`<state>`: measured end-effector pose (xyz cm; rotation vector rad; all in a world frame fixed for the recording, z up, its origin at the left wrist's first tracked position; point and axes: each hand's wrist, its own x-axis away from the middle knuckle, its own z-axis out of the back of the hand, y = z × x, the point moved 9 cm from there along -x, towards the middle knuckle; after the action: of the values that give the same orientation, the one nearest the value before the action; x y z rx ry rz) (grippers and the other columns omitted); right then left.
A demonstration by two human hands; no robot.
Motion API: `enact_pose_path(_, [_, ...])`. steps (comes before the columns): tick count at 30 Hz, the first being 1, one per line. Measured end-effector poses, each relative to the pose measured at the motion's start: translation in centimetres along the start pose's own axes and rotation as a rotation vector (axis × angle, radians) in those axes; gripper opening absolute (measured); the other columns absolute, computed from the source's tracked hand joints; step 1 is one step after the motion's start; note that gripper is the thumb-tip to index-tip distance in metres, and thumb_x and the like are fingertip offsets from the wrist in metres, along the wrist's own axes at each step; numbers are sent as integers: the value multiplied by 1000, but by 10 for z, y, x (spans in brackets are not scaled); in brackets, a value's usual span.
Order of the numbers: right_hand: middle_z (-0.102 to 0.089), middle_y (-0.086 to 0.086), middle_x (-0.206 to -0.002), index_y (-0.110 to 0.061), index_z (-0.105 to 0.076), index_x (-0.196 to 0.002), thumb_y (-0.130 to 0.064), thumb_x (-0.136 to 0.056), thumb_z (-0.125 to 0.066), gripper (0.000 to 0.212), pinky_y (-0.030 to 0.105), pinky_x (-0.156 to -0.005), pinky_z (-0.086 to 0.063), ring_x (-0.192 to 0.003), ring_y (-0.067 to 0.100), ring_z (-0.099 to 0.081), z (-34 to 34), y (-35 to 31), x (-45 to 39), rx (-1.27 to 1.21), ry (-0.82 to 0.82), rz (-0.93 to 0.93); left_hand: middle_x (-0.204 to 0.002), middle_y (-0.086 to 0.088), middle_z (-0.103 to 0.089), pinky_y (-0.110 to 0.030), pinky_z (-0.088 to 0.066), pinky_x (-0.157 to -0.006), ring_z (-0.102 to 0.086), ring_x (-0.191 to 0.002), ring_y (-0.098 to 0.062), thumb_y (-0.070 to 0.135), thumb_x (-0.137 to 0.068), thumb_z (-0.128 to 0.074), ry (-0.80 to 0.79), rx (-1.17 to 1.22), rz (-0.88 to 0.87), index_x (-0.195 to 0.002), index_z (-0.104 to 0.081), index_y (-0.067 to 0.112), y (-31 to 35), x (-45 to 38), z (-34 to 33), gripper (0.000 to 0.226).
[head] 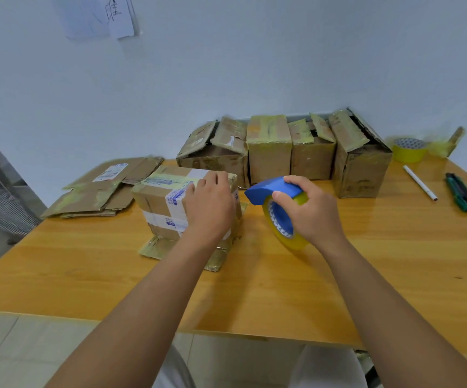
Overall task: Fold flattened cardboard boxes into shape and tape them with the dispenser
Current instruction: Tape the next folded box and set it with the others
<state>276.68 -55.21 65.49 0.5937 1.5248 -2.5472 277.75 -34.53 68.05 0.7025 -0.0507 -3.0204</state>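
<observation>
A small folded cardboard box [161, 201] with white labels and yellowish tape stands at the middle of the wooden table [86, 275], its bottom flaps splayed on the tabletop. My left hand [210, 205] rests on the box's top right, fingers fairly straight. Just right of the box, my right hand [310, 211] grips a blue tape dispenser [271, 190] loaded with a yellow tape roll [282, 233], held upright above the table. A stack of flattened cardboard boxes [100, 191] lies at the left rear.
Several folded, taped boxes [268, 152] stand in a row against the wall. A spare yellow tape roll [409, 151], a white pen [420, 183] and a green utility knife [462, 196] lie at the right rear. The table's front edge is near my body.
</observation>
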Motion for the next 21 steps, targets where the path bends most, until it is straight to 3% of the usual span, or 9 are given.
enact_pose_path(8, [-61,-2,-118,-29,-60,-130,-44,-90,-67,43,31,-80,-47,-103,19,-56,-23,17,8,-68,126,-85,-147,-12,-40,-42,-33,-107,-39,-132,-31,45,-97,-55,-58,-61,-11,-139,-42,19,-1,2,-6,51])
enact_pose_path(12, [-60,-2,-118,-28,-58,-132,-44,-91,-65,44,27,-77,-38,-100,14,-51,-29,17,11,-22,106,-69,-154,-12,-38,-42,-29,-115,-33,-142,-27,52,-102,-39,-96,-62,-3,-149,-31,9,-3,0,-11,65])
enact_pose_path(15, [-59,-1,-117,-29,-56,-131,-45,-92,-63,43,29,-75,-37,-100,17,-51,-30,14,8,10,63,-70,-155,-10,-36,-42,-27,-116,-32,-143,-24,42,-107,-26,-118,-45,-9,-149,-32,7,-3,0,-11,55])
enact_pose_path(21, [-59,-6,-106,-30,-60,-127,-45,-92,-64,39,33,-73,-47,-97,20,-57,-19,13,8,-69,119,-130,-158,-5,-34,-39,-22,-118,-31,-144,-20,28,-107,-26,-107,47,-142,-151,-31,10,3,10,2,47])
